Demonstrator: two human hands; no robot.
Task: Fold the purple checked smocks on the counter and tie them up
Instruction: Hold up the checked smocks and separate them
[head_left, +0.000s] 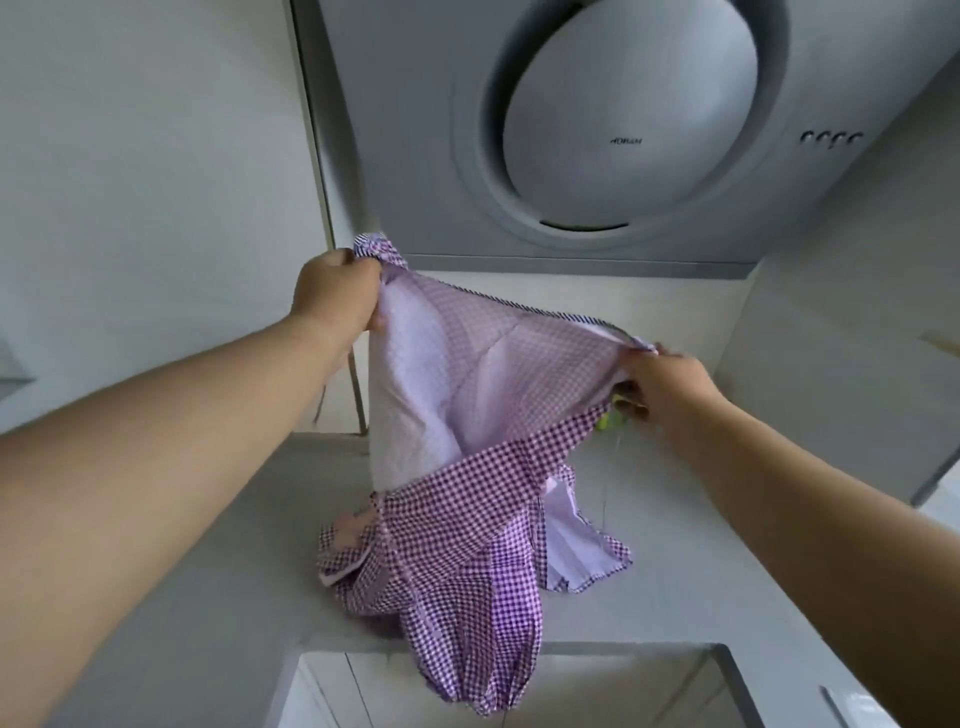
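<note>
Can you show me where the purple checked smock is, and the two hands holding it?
purple checked smock (457, 561): head view, on its hanging front.
left hand (335, 291): head view, back of the hand.
right hand (670, 379): head view, back of the hand.

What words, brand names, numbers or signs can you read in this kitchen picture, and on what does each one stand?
A short dark brand mark on the round grey disc of the extractor hood: too blurred to read, and it seems mirrored or upside down.
Four small curved dark marks on the grey hood panel, right of the disc: symbols or buttons, not readable as text.
The purple checked smock: no lettering visible.
</note>
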